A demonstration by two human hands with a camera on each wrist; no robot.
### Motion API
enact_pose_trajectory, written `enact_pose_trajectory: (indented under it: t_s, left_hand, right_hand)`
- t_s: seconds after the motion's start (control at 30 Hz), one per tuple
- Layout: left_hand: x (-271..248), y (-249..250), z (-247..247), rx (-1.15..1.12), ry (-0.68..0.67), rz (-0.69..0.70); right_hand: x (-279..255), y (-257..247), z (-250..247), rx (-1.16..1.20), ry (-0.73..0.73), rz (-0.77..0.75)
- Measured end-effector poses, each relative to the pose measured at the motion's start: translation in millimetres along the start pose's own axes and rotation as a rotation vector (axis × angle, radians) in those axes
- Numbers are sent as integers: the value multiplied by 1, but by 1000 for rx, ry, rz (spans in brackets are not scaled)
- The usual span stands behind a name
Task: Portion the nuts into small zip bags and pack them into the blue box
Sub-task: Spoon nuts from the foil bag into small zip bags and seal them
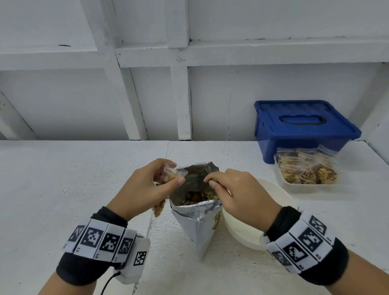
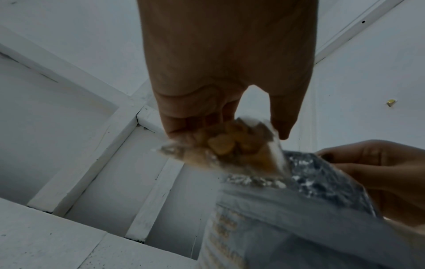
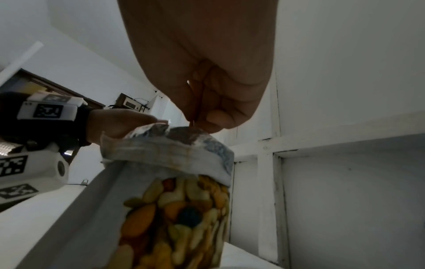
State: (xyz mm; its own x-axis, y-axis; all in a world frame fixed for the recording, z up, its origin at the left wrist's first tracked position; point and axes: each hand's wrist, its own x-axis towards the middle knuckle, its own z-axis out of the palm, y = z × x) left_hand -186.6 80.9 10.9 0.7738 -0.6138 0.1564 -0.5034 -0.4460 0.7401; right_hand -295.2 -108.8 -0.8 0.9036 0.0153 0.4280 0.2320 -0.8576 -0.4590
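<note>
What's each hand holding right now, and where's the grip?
Left hand pinches a small zip bag of nuts near its top edge. Right hand pinches the foil nut pouch at its open rim.

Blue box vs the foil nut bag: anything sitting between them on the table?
Yes, in the head view: a clear tray of filled zip bags sits just in front of the blue box, and a white bowl sits beside the foil nut bag.
</note>
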Motion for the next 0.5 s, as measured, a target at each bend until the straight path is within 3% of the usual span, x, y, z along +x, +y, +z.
enact_pose_trajectory:
  t_s: [0.2,0.5]
  left_hand:
    - [1,0,1,-25,-5,10]
    - [-5,10,-2,11,-27,9]
  right_hand:
    - [-1,-4,-4,207,20,171]
    - [3,15,-21,479,215,580]
